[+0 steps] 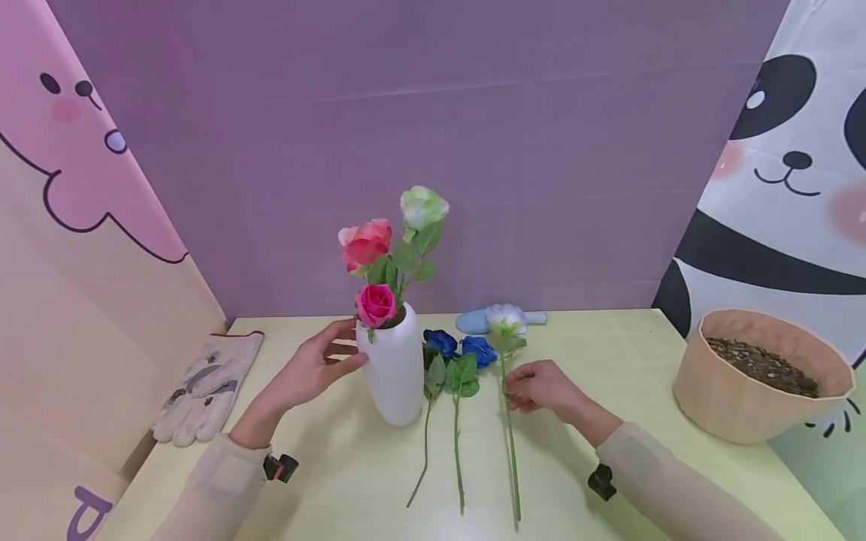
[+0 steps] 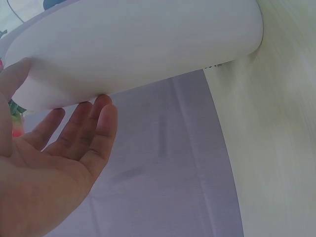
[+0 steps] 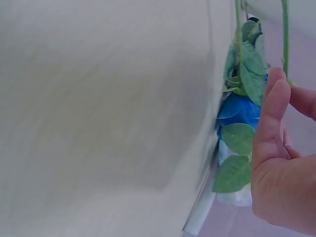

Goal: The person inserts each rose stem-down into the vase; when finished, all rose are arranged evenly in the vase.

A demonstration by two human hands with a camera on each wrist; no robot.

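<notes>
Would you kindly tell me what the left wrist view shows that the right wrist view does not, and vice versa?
Only the left wrist view shows the left hand, which touches the white vase. Only the right wrist view shows the right hand, which pinches a green stem, and a blue rose. Both share the pale tabletop and purple backdrop. I cannot tell whether the right wrist view's top right corner includes the white vase.

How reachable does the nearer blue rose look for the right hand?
Probably yes: the blue rose lies near the right hand, but the white flower's stem, pinched there, runs between and may need releasing first.
</notes>
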